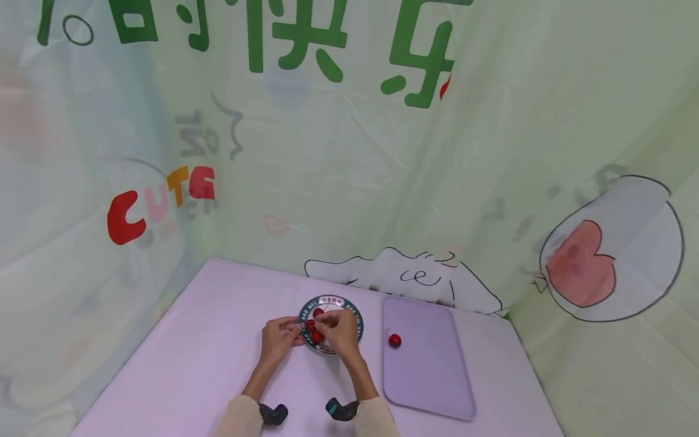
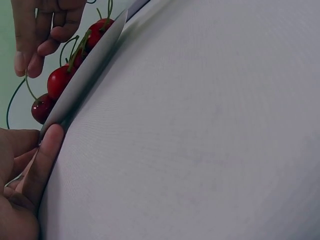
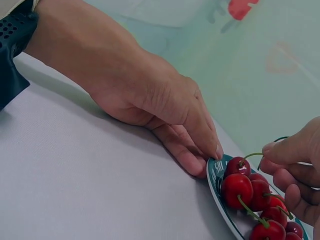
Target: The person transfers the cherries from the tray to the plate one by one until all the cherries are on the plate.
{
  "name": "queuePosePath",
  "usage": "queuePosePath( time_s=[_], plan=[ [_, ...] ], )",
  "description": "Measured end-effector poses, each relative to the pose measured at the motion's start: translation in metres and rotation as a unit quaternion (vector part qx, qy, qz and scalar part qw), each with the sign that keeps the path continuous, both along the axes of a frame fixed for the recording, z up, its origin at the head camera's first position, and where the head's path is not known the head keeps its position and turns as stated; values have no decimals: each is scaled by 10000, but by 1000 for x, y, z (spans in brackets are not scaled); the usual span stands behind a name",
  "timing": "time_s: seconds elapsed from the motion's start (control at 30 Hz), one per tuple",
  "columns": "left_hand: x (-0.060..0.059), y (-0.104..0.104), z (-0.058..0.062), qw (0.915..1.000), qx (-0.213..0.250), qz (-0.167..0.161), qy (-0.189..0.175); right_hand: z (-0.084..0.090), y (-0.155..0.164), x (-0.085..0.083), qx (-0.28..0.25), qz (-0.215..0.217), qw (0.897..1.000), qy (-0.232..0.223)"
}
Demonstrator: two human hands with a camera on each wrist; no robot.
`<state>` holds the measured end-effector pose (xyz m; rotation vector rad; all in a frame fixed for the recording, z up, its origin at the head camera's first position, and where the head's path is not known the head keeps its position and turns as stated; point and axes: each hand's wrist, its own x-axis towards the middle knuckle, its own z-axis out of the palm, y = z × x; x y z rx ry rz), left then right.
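Near the worktop's far edge, our left hand (image 3: pixel 150 100) is steadying the plate (image 3: pixel 216 180) by its rim, fingers pressing flat, while our right hand (image 3: pixel 295 170) is pinching a cherry (image 3: pixel 238 166) stem to lift it

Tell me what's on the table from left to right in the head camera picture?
Left hand → plate of cherries, with the right hand over it → lone cherry → purple tray.
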<state>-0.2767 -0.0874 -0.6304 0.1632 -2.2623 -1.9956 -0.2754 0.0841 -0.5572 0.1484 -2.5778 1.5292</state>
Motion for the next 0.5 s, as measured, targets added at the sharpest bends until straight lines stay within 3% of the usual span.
queuePosePath(
  time_s=[0.23, 0.5],
  plan=[
    [0, -1, -2, 10000, 12, 21, -26, 2, 7, 3, -222, -26, 9997, -29],
    [-2, 0, -6, 10000, 98, -17, -13, -2, 15, 2, 1, -84, 10000, 12]
  ],
)
